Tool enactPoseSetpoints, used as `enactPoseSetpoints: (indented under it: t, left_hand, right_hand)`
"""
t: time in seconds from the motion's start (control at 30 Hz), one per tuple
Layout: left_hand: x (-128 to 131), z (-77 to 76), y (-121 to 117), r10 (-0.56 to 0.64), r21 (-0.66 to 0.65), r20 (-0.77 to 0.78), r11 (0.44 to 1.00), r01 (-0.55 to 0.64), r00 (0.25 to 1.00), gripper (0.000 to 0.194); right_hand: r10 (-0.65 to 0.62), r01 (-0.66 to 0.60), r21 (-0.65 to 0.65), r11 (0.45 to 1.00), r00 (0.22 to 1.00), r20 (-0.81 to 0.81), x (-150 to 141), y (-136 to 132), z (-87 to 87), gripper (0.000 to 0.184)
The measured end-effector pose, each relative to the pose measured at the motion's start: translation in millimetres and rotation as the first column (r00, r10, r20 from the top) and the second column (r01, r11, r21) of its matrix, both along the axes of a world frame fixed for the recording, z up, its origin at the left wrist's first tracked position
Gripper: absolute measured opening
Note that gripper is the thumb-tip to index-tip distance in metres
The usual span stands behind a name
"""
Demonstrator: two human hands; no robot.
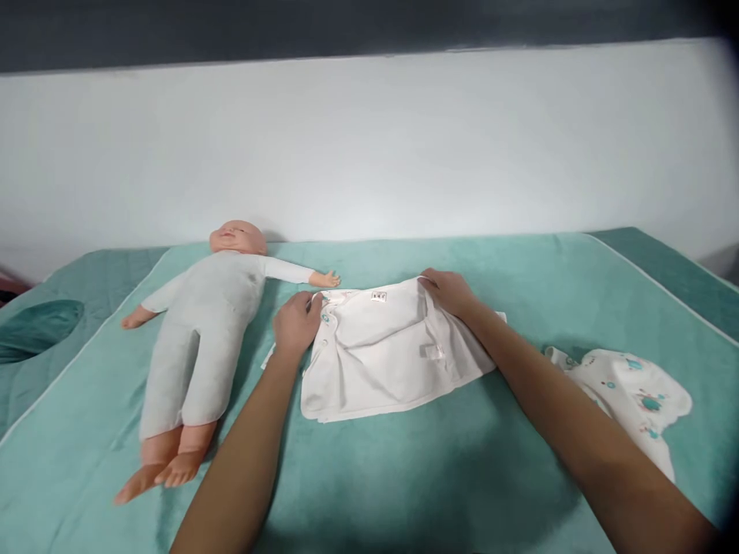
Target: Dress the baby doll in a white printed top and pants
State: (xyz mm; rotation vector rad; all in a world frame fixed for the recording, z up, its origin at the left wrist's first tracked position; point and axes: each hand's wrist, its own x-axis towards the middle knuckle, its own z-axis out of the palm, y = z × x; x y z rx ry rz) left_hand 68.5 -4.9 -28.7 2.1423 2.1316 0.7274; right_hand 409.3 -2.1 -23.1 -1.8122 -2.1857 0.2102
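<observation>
A small white baby shirt [375, 354] lies spread on the green bed cover, its plain inner side facing up, with a label at the neck edge and snaps along the left side. My left hand [297, 323] pinches its upper left corner. At the upper right, my right hand [450, 292] grips the shirt's top edge between thumb and fingers. To the left of the shirt lies a baby doll [202, 331] on its back, with a soft white cloth body and arms spread. One doll hand almost reaches my left hand.
A crumpled white printed baby garment [635, 392] lies to the right, partly behind my right forearm. The green cover [439, 477] spreads beneath everything. A white wall [369, 154] stands behind. At the far left is a dark green oval hollow [38, 327].
</observation>
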Motion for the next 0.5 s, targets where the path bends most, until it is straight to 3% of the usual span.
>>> enactPoseSetpoints:
  t: [0.1, 0.2, 0.37, 0.5]
  left_hand:
    - [-1, -1.6, -2, 0.030, 0.018, -0.051, 0.999, -0.029, 0.998, 0.037]
    - [-4, -5.3, -1, 0.050, 0.011, -0.064, 0.999, -0.049, 0.997, 0.038]
    - [-9, -12.6, 6, 0.045, 0.026, -0.006, 0.999, -0.045, 0.999, 0.033]
    - [-11, -12.4, -2, -0.146, 0.255, 0.057, 0.958, 0.127, 0.988, 0.026]
  right_hand:
    - [-0.109, 0.123, -0.084, 0.989, 0.982, 0.153, -16, 20, 7.4, 0.038]
    - [-0.173, 0.190, -0.075, 0.979, 0.967, 0.186, -35, 27, 2.6, 0.036]
    - [-0.180, 0.171, 0.115, 0.978, 0.981, 0.068, -44, 17, -14.9, 0.033]
    - [-0.127, 0.135, 0.265, 0.955, 0.991, -0.049, -30, 0, -17.5, 0.033]
